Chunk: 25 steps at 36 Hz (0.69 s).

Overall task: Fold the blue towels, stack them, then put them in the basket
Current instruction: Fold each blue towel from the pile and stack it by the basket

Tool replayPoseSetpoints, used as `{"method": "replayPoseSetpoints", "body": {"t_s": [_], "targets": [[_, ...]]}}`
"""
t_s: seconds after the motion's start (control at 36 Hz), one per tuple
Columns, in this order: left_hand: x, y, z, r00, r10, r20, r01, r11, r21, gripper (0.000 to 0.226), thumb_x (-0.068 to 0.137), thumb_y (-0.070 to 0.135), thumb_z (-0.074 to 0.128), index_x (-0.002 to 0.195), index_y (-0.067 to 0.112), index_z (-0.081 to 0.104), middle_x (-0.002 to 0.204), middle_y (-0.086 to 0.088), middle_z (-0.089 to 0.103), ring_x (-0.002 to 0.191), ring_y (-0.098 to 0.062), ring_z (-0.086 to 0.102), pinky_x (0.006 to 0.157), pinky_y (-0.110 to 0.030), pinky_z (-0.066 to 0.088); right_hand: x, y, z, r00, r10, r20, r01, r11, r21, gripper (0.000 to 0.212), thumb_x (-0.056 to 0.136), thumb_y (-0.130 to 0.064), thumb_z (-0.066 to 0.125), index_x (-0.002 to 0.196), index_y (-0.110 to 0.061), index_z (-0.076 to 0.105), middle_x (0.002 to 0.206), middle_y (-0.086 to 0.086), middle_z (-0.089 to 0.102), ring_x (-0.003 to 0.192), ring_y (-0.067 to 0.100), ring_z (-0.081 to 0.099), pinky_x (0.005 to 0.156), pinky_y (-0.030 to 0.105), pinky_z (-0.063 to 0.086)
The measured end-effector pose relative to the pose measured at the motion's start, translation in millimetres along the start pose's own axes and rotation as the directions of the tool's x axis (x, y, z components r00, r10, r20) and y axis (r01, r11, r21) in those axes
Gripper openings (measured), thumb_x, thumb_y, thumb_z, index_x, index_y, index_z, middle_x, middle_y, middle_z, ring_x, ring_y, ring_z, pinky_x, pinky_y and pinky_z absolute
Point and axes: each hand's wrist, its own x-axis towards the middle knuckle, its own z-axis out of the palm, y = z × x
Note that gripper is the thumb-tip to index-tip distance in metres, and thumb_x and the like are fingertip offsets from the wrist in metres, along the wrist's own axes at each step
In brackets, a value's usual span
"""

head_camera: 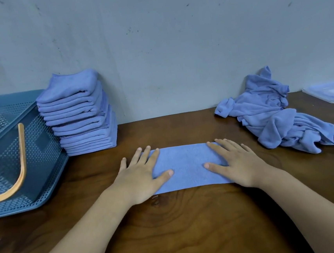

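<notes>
Grip released: left hand (143, 174) and right hand (236, 164) press flat, fingers straight, on the ends of a folded blue terry towel strip (186, 165) lying on the dark wooden bench (171, 228). Judged light, limp, non-slip; best pinched at corners. Palms hide its ends; the teal perforated plastic basket (42, 152) is cut off left.

Folded towel (188, 166) on table (182, 227) centre, stack (79, 114) and basket (11, 151) left, unfolded pile (279, 113) right.
</notes>
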Motion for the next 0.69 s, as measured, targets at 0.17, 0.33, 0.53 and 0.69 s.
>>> {"method": "replayPoseSetpoints", "body": {"t_s": [0.17, 0.33, 0.53, 0.69], "targets": [[10, 22, -17, 0.970, 0.127, -0.206, -0.126, 0.992, 0.021, 0.076, 0.104, 0.072, 0.023, 0.169, 0.032, 0.014, 0.177, 0.011, 0.003, 0.163, -0.012, -0.008, 0.132, -0.053, 0.002, 38, 1, -29, 1.000, 0.002, -0.017, -0.002, 1.000, -0.027, 0.055, 0.095, -0.064, 0.058, 0.143, -0.038, 0.053, 0.135, -0.017, 0.053, 0.126, 0.014, 0.047, 0.105, 0.042, 0.045], [29, 56, 5, 0.919, 0.377, -0.119, -0.381, 0.924, -0.014, 0.068, 0.107, 0.068, 0.025, 0.168, 0.041, 0.011, 0.176, 0.017, 0.004, 0.162, -0.005, -0.005, 0.132, -0.049, 0.003, 76, -20, -73, 0.921, 0.117, 0.373, -0.098, 0.993, -0.070, 0.054, 0.077, -0.054, 0.081, 0.102, -0.008, 0.070, 0.085, -0.002, 0.059, 0.078, 0.016, 0.052, 0.072, 0.034, 0.040], [30, 51, 11, 0.923, 0.383, -0.034, -0.383, 0.924, -0.005, 0.078, 0.100, 0.081, 0.017, 0.167, 0.046, 0.001, 0.175, 0.018, -0.011, 0.160, -0.005, -0.016, 0.131, -0.046, -0.007, 84, -11, -84, 0.901, 0.082, 0.426, -0.089, 0.996, -0.003, 0.030, 0.083, -0.037, 0.085, 0.093, -0.018, 0.064, 0.095, -0.001, 0.066, 0.084, 0.015, 0.061, 0.072, 0.029, 0.047], [30, 51, 11, 0.921, 0.388, -0.029, -0.388, 0.922, 0.000, 0.081, 0.098, 0.084, 0.017, 0.167, 0.045, 0.000, 0.175, 0.018, -0.012, 0.160, -0.005, -0.017, 0.131, -0.048, -0.006, 62, 19, -77, 0.930, 0.056, 0.364, -0.223, 0.872, 0.436, 0.041, 0.086, -0.024, 0.087, 0.121, -0.033, 0.067, 0.122, -0.004, 0.069, 0.106, 0.016, 0.067, 0.088, 0.036, 0.059]]}}
